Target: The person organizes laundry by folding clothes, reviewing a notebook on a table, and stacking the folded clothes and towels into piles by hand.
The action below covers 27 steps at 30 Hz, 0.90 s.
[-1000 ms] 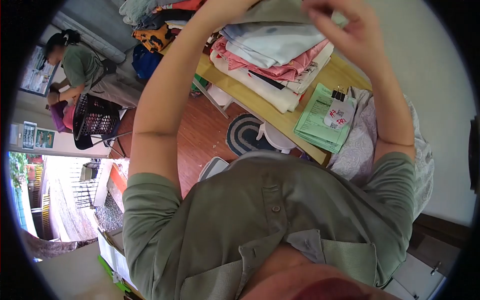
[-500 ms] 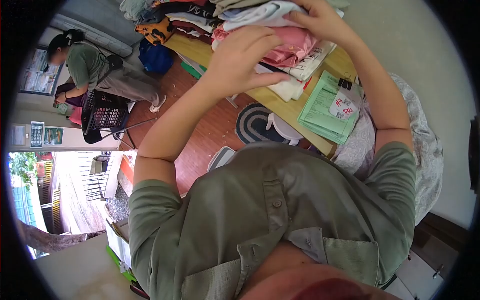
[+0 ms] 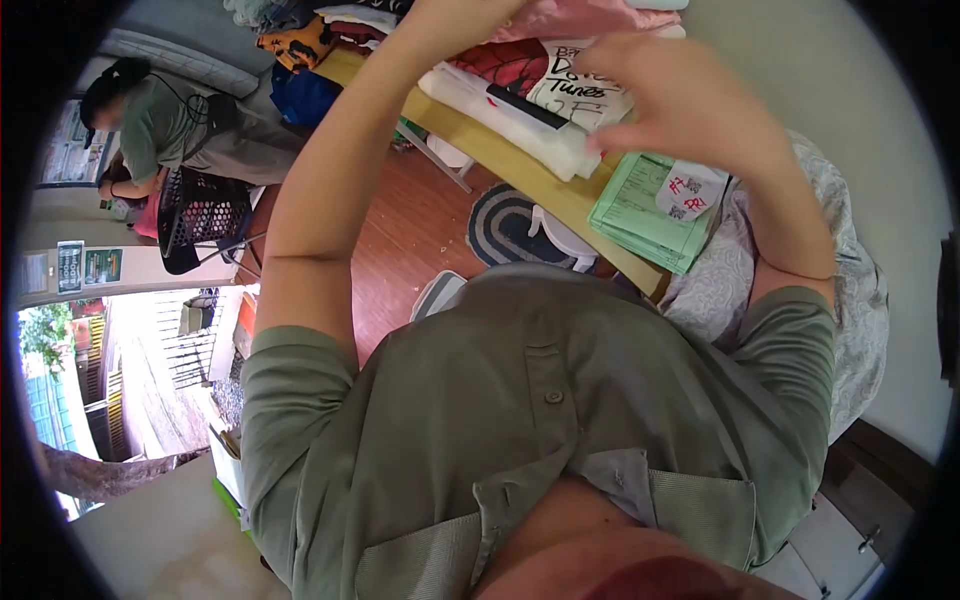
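Pink garment [image 3: 595,18] is now seen at the top edge of the view, where the upper part of the pile is cut off. A half second ago it was spread lower on the pile, with a pale blue garment on it held by the right hand [image 3: 690,100]. By that shift, a red printed garment [image 3: 500,65] and a white lettered shirt [image 3: 585,90] have been laid bare, with a black strip [image 3: 525,107] and a folded white cloth [image 3: 500,125] beside them on the wooden bench [image 3: 555,190].

The right hand is blurred and held wide, its thumb well apart from the fingers, over the lettered shirt; whether the shirt is touched cannot be told. The left hand [image 3: 475,12], earlier spread over the front of the pile, has been raised to the top edge, beside the pink garment. Its fingers are mostly cut off, so it cannot be told whether it is wide, narrow or closed on cloth.

Green forms [image 3: 640,215] and a white tag [image 3: 690,190] with red writing are left on the bench, but the black clip on them is now hidden by the right arm. Next to them, a grey patterned cloth [image 3: 710,295] is draped. At the far left, a co-worker [image 3: 175,120] is seen bent further over by a black basket [image 3: 205,210].
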### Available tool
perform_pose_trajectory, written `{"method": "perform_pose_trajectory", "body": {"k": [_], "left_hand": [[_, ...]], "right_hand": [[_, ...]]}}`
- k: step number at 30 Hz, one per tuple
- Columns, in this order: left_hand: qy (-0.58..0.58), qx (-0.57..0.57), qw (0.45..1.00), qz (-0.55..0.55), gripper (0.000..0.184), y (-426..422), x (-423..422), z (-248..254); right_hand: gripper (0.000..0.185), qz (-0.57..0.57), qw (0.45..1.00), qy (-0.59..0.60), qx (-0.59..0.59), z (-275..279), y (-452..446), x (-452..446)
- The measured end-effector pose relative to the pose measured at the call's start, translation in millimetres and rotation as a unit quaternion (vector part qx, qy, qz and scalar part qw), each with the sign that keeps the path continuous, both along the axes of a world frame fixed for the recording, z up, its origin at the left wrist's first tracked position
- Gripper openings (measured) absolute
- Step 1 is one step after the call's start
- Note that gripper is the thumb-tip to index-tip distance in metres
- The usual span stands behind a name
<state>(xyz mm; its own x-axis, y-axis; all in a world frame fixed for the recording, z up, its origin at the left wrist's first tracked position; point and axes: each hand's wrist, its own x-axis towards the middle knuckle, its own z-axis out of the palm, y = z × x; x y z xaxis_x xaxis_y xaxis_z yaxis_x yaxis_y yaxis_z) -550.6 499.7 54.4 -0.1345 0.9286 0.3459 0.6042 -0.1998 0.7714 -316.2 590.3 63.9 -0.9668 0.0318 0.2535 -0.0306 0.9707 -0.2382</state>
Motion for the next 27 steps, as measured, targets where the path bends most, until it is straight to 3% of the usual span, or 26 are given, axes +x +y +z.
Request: {"method": "perform_pose_trajectory", "body": {"k": [2,4,7,9,10,11,12,14,15,19,20,22,27], "left_hand": [[0.008,0.000,1.000,0.006,0.027,1.5,-2.7,-0.5],[0.017,0.002,1.000,0.011,0.027,1.6,-5.4,-0.3],[0.041,-0.004,0.999,0.010,0.027,-4.0,-5.0,-10.5],[-0.064,-0.029,0.998,-0.002,0.025,-15.2,2.1,-18.6],[-0.063,-0.030,0.998,-0.003,0.025,-23.6,8.5,-24.4],[0.138,0.156,0.976,0.069,0.029,-34.3,17.1,-32.6],[0.327,0.330,0.875,0.134,0.036,-43.4,24.0,-41.3],[0.344,0.304,0.885,0.076,0.036,-61.5,28.1,-61.5],[0.359,0.277,0.891,0.022,0.038,-65.8,28.2,-66.3],[0.452,0.171,0.875,-0.015,0.045,-55.0,10.3,-70.1],[0.452,0.172,0.875,-0.011,0.045,-51.7,5.2,-69.6],[0.374,0.042,0.926,-0.019,0.047,-45.9,0.8,-63.4],[0.389,0.093,0.916,-0.038,0.045,-45.1,6.0,-61.5]], "right_hand": [[0.040,-0.017,0.995,-0.023,0.094,-22.6,-10.4,-7.8],[0.026,-0.002,0.987,0.005,0.159,-37.5,-0.4,-18.6],[0.024,-0.014,0.994,-0.038,0.104,-18.0,18.6,-31.3],[0.026,-0.032,0.996,-0.044,0.071,-1.0,22.9,-30.6],[0.028,-0.049,0.997,-0.049,0.041,4.1,25.9,-30.7],[0.024,-0.034,0.999,0.008,-0.002,3.8,35.8,-31.8],[0.024,-0.036,0.999,0.009,-0.003,8.5,37.7,-30.9],[0.021,-0.086,0.990,0.020,-0.112,18.3,39.4,-29.5],[0.019,-0.092,0.988,0.039,-0.116,17.2,42.0,-30.7],[0.019,-0.088,0.985,0.030,-0.144,16.2,47.1,-31.7],[0.019,-0.085,0.986,0.038,-0.137,16.1,45.6,-31.5],[0.019,-0.080,0.987,0.046,-0.129,15.3,48.0,-31.9],[0.016,-0.078,0.982,0.028,-0.172,13.5,53.1,-31.9]]}}
